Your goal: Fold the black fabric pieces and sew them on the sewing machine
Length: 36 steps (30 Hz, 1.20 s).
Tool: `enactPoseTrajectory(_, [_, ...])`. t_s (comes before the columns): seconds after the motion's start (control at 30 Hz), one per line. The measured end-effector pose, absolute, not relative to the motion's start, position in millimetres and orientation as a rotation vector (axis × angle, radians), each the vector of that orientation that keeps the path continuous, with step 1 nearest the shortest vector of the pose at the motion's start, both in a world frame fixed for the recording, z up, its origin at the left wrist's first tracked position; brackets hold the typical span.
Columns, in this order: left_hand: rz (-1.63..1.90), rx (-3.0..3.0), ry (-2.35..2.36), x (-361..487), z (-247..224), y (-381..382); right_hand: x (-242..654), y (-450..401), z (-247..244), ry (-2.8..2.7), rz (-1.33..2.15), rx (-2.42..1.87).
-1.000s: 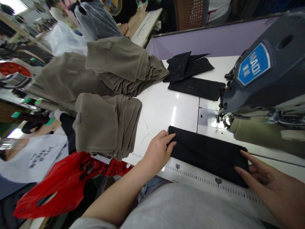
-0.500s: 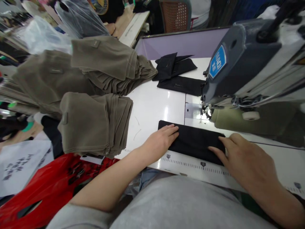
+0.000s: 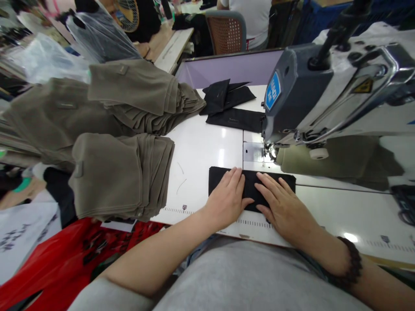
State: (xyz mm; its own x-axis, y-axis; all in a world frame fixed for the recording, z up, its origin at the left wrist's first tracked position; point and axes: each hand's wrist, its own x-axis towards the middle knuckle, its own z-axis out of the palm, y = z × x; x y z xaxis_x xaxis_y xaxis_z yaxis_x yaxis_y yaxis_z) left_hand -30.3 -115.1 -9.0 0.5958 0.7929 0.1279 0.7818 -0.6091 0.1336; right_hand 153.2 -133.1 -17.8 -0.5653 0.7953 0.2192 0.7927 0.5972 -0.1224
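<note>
A folded strip of black fabric (image 3: pixel 251 190) lies flat on the white machine table, just in front of the needle area of a sewing machine (image 3: pixel 298 95). My left hand (image 3: pixel 227 196) rests on its left half with the fingers stretched out and the thumb pointing right. Flat on the right half is my right hand (image 3: pixel 282 205), its fingers spread. Both palms hide parts of the strip. Beyond it, left of the machine head, several black fabric pieces (image 3: pixel 235 119) lie partly overlapped.
Stacks of olive-brown fabric pieces (image 3: pixel 106 172) cover the table's left side. Olive cloth (image 3: pixel 327 157) lies under the machine arm. A red plastic bag (image 3: pixel 58 259) and a paper with writing (image 3: pixel 26 233) are at lower left. A person (image 3: pixel 256 21) sits beyond the purple panel (image 3: pixel 227 71).
My right hand has let go of the strip's right end and moved left to lie flat on it. My left hand stays on the strip. The view has shifted slightly.
</note>
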Motion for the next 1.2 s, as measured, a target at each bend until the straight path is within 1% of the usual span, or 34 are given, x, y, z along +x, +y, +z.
enactPoseTrajectory(0.27, [0.08,2.692,1.377,-37.9,-8.2,-108.6,151.3,-136.3,-21.7,-2.586,-0.019,-1.404])
enactPoseTrajectory(0.4, [0.062,2.688,1.463,-54.4,-9.3,-110.1,152.1,-137.8,-20.7,-2.574,-0.035,-1.456])
enactPoseTrajectory(0.5, [0.042,2.722,1.533,-71.9,-9.0,-107.2,158.5,-138.0,-14.3,-2.602,0.005,-1.42])
enactPoseTrajectory(0.63, [0.111,2.872,1.605,-79.2,0.0,-77.6,171.5,-126.0,3.2,-2.638,0.078,-1.33])
enactPoseTrajectory(0.7, [0.134,2.95,1.504,-69.9,5.9,-52.8,176.4,-113.4,10.8,-2.665,0.067,-1.298])
enactPoseTrajectory(0.77, [0.031,2.966,1.298,-54.2,9.9,-27.8,179.6,-99.2,14.2,-2.724,0.059,-1.222])
enactPoseTrajectory(0.9, [-0.01,2.889,1.284,-23.8,12.9,0.9,184.3,-77.1,6.8,-2.779,0.027,-1.085])
enactPoseTrajectory(1.0, [0.076,2.895,1.307,-13.7,14.0,-5.7,187.6,-70.8,-2.9,-2.714,0.022,-1.116])
enactPoseTrajectory(1.07, [0.106,2.905,1.243,-11.4,13.1,-18.3,189.3,-70.0,-7.1,-2.691,0.016,-1.14])
enactPoseTrajectory(1.2, [0.049,2.91,1.102,-8.3,5.3,-36.1,192.8,-69.1,-9.8,-2.67,-0.025,-1.133])
